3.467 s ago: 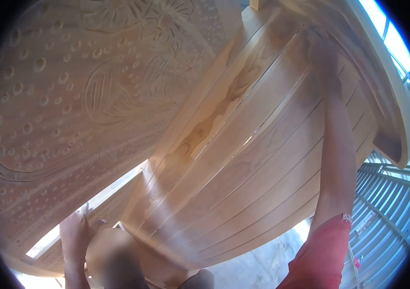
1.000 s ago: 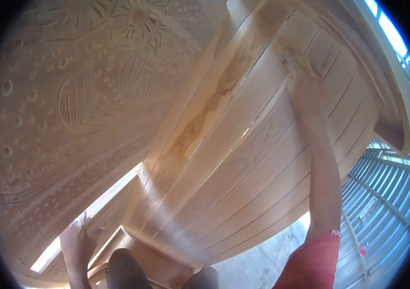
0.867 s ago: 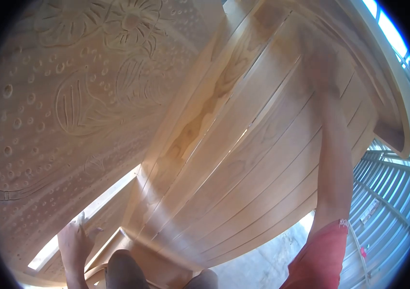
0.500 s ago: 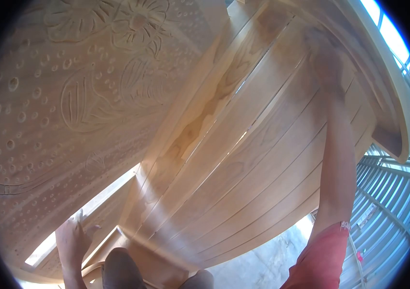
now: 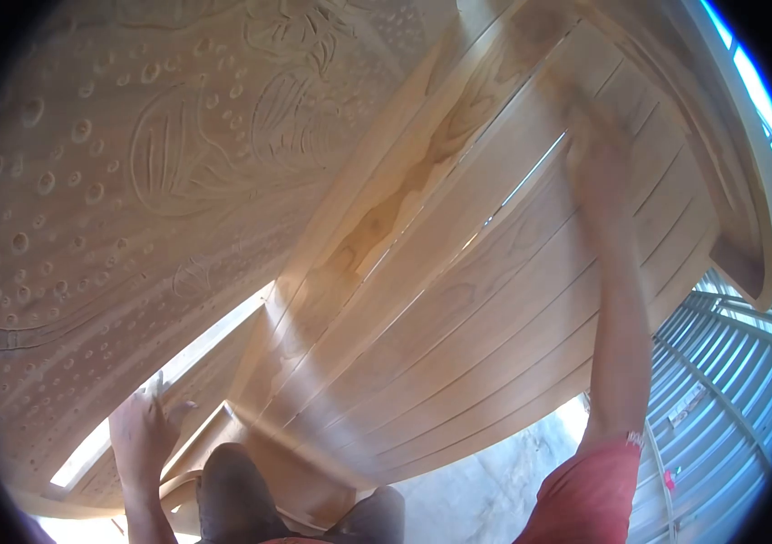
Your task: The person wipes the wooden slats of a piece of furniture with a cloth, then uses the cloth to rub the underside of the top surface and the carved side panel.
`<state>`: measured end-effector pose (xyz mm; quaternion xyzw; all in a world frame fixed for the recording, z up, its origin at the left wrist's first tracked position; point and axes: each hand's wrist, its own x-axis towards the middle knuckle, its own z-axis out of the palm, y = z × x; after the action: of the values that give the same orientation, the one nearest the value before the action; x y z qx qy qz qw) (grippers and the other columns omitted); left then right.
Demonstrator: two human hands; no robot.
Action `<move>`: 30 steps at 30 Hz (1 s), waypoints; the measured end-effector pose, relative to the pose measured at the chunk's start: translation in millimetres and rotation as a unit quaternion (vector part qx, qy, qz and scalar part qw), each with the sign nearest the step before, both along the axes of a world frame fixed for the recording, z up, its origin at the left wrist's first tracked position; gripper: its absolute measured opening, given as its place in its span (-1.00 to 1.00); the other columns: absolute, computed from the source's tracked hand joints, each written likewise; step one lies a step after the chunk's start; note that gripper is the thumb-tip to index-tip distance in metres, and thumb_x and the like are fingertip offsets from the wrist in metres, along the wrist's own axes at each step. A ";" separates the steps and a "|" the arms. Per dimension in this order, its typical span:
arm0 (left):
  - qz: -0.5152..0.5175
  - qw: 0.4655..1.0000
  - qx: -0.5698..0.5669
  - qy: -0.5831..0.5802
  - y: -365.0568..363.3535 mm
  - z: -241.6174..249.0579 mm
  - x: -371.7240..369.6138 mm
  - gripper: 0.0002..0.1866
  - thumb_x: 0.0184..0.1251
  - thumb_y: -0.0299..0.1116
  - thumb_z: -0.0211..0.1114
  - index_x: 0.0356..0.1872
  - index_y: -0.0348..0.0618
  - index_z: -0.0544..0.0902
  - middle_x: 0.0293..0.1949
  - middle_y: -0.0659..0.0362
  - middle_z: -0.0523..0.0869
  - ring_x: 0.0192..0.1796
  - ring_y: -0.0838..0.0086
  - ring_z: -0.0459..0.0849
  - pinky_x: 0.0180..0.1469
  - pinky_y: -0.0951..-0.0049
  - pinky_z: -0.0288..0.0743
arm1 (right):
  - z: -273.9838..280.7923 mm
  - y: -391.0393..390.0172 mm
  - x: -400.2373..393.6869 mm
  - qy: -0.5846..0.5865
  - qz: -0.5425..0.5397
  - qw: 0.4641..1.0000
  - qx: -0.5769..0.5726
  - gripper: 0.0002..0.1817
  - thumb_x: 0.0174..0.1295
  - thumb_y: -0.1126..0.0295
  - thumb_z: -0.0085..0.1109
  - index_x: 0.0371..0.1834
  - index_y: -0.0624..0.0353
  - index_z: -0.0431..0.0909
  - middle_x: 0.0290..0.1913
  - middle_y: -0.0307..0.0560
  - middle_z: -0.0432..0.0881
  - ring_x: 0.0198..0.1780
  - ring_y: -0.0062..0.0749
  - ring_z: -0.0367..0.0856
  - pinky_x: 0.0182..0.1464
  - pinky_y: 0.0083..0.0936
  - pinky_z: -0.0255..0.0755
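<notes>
My right hand (image 5: 599, 150) is smeared by motion against the slatted wooden panel (image 5: 458, 326), near its upper right part. Its fingers are too blurred to show whether they hold anything. Down at the lower left, my left hand (image 5: 145, 424) rests by the long bright gap beneath the carved wooden panel (image 5: 87, 245). The thumb of that hand stands away from the fingers, which reach up over the gap. Flowers, leaf shapes and many small round dimples are cut into the carved panel.
A thick curved wooden rail (image 5: 703, 136) borders the slats on the right. Beyond it are corrugated metal sheets (image 5: 721, 390). My knees (image 5: 236, 490) are at the bottom, close to a wooden corner piece. Pale floor (image 5: 495, 480) shows below the slats.
My right hand has moved slightly left and downward over the slats, uncovering more slat lines on its right. My left hand stays at the gap. The view has shifted a little.
</notes>
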<state>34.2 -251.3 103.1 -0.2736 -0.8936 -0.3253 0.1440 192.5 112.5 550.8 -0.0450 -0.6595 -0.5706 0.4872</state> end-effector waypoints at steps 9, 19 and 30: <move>0.004 1.000 -0.001 0.009 0.4 -1.7 0.0 -0.33 -0.07 -0.09 0.64 0.05 -0.30 0.68 -0.41 -0.03 0.75 -0.31 0.09 0.72 -0.23 0.19 0.53 | -20.9 -8.5 0.1 -0.007 -0.020 1.000 -0.010 -0.67 0.30 0.47 0.11 0.10 0.05 0.68 0.19 -0.21 0.64 0.03 -0.07 0.68 0.05 -0.22 0.61; 0.004 1.000 0.008 0.019 1.7 -7.8 -2.1 -0.36 -0.08 -0.08 0.65 0.01 -0.29 0.72 -0.42 -0.04 0.75 -0.32 0.09 0.73 -0.25 0.18 0.51 | -36.0 -14.0 -4.1 -0.015 -0.007 0.998 -0.058 -0.63 0.29 0.54 0.04 0.10 0.01 0.68 0.23 -0.14 0.63 0.10 -0.04 0.67 0.05 -0.18 0.64; 0.021 0.999 0.026 0.036 4.1 -11.8 -1.6 -0.35 -0.08 -0.08 0.65 0.02 -0.30 0.72 -0.46 -0.03 0.74 -0.35 0.10 0.72 -0.23 0.19 0.50 | 27.2 -12.3 -23.1 -0.002 0.009 1.000 0.010 -0.63 0.42 0.45 -0.07 0.20 0.07 0.63 0.23 -0.02 0.63 0.15 -0.04 0.64 0.09 -0.20 0.58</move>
<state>32.6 -247.1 91.3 -0.2626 -0.8847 -0.3352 0.1900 169.4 100.3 578.0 -0.0332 -0.6554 -0.5728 0.4913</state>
